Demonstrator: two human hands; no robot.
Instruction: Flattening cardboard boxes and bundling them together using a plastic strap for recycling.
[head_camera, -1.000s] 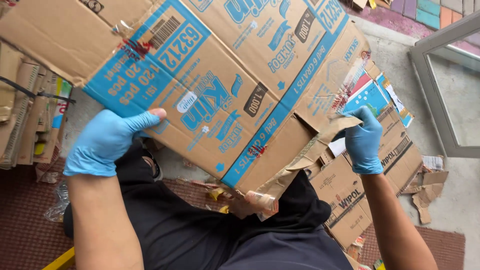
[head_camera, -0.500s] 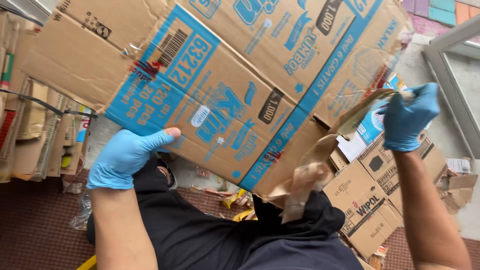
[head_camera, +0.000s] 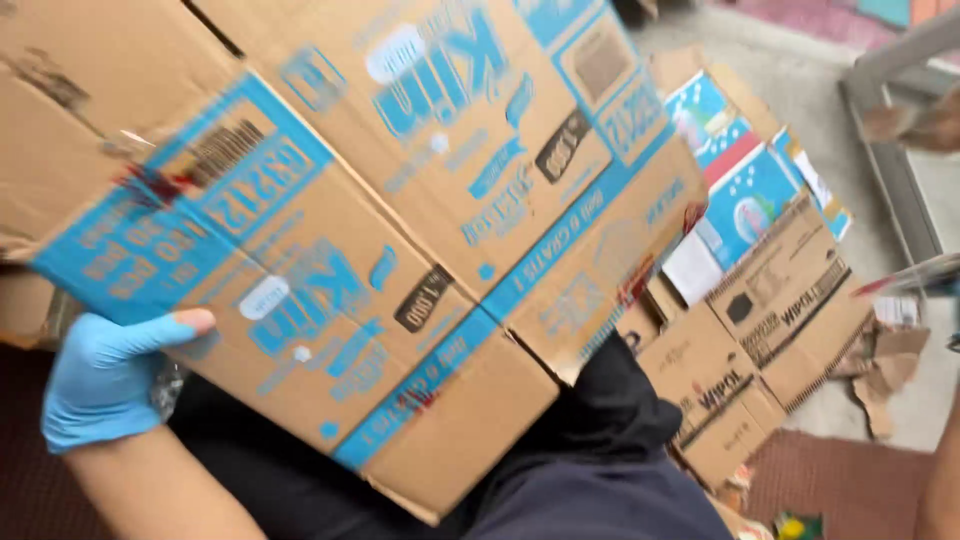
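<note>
- A large flattened brown cardboard box with blue bands and blue printing (head_camera: 400, 240) is being held up close in front of the person, tilted, and most of the view is being filled by it; its lower corner is hanging over the person's dark clothing (head_camera: 600, 470).
- A pile of smaller flattened brown cardboard boxes with dark printing (head_camera: 770, 330) is being seen on the floor to the right of the big box, with a blue, red and white printed carton (head_camera: 740, 180) lying at the far end of the pile.
- The grey concrete floor (head_camera: 830, 130) is being crossed at the right edge by a grey metal frame (head_camera: 890, 150).
- The left hand in a blue glove (head_camera: 105, 385) is being pressed against the lower left edge of the big box; its fingers (head_camera: 150, 335) are being closed on that edge, with the thumb lying flat on the printed face.
- Torn scraps of brown cardboard (head_camera: 890, 370) are being seen on the floor beside the pile.
- Of the right arm only a bare strip is being shown at the lower right border; the right hand is being kept outside the view, so the state of its fingers cannot be told.
</note>
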